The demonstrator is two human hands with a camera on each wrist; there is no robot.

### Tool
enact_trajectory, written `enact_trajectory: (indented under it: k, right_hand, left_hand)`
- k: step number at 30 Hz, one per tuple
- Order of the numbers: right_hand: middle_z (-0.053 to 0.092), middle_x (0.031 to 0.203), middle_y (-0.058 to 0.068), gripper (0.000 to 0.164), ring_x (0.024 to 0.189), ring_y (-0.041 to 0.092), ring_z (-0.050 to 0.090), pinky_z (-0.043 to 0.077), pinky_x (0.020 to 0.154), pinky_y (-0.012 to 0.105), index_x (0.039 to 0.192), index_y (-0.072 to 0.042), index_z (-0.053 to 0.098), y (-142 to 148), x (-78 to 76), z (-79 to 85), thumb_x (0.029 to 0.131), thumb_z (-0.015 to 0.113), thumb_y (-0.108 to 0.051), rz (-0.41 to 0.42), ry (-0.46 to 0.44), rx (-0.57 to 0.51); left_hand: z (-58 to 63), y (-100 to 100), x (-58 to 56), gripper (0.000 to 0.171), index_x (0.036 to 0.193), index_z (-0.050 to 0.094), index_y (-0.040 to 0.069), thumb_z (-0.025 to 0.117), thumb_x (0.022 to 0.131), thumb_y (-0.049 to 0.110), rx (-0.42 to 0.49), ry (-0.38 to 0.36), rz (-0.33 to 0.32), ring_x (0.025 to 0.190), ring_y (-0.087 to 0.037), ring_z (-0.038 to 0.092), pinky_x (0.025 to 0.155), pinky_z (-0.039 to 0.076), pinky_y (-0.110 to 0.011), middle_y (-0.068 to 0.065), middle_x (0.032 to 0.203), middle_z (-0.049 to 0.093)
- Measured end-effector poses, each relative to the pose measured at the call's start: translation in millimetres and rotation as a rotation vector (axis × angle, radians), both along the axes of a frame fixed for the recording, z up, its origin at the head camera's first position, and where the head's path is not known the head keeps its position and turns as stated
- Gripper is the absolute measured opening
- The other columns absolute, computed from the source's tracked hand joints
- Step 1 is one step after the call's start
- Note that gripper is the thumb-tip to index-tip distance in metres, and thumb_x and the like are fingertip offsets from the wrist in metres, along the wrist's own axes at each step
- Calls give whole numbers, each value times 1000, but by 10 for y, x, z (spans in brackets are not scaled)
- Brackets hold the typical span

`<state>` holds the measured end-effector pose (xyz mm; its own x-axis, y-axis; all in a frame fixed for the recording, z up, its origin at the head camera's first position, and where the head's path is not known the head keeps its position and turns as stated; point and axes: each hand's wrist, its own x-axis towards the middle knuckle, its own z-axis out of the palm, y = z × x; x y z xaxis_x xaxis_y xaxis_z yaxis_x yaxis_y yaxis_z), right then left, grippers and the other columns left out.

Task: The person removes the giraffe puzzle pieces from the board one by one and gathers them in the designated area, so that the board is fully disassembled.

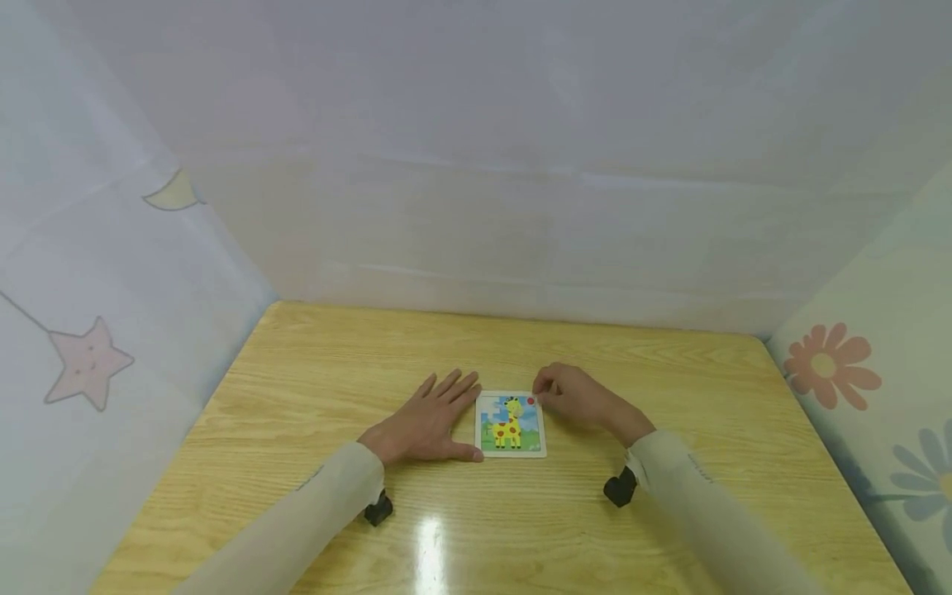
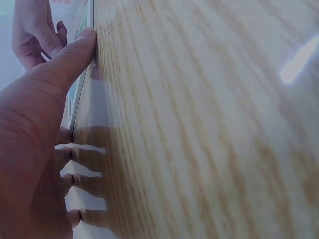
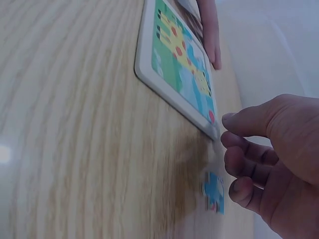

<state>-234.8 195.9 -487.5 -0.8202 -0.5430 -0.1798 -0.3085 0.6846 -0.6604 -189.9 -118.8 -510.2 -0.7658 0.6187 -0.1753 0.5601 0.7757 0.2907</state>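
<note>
A square jigsaw puzzle (image 1: 509,440) with a yellow giraffe lies in a white-edged tray (image 1: 513,454) on the table. A white, piece-shaped gap shows at its upper left. My left hand (image 1: 435,420) lies spread flat along the tray's left side, its thumb at the lower left corner and its index finger near the upper left one. Beside the upper right corner, near the red dot, is my right hand (image 1: 576,395), fingers loosely bent. In the right wrist view thumb and index finger are apart, with nothing seen between them. A loose blue puzzle piece (image 3: 213,191) lies on the table below those fingers.
The wooden table (image 1: 297,372) ends at a pale cloth wall (image 1: 483,231) behind, with printed cloth on both sides. A small black device (image 1: 621,487) sits at the right wrist, another (image 1: 378,508) at the left.
</note>
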Motion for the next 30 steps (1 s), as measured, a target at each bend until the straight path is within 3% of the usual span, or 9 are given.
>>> enact_trajectory:
  k: [5,16,30]
  right_hand:
    - [71,110,2,11,94,13,62,55,84,30,113,-11,74,-166,39,-44,106,65,-12,38,22,-5]
    - [63,116,4,24,100,15,58,55,95,40,126,-10,72,-453,142,-47,104,69,-18,122,86,96]
    - [59,119,5,20,106,19,59,55,100,44,124,-13,69,-582,102,-1,104,70,-19,121,12,94]
  left_hand:
    - [-14,2,6,113,172,22,16,57,90,85,-9,5,0,170,-32,7,137,9,-63,-3,183,8]
    - [-11,12,39,111,171,25,12,57,92,83,9,11,-9,169,-36,11,135,13,-65,-7,182,12]
    - [38,21,28,111,172,22,14,57,92,84,-7,11,-7,170,-34,10,136,12,-63,-4,183,11]
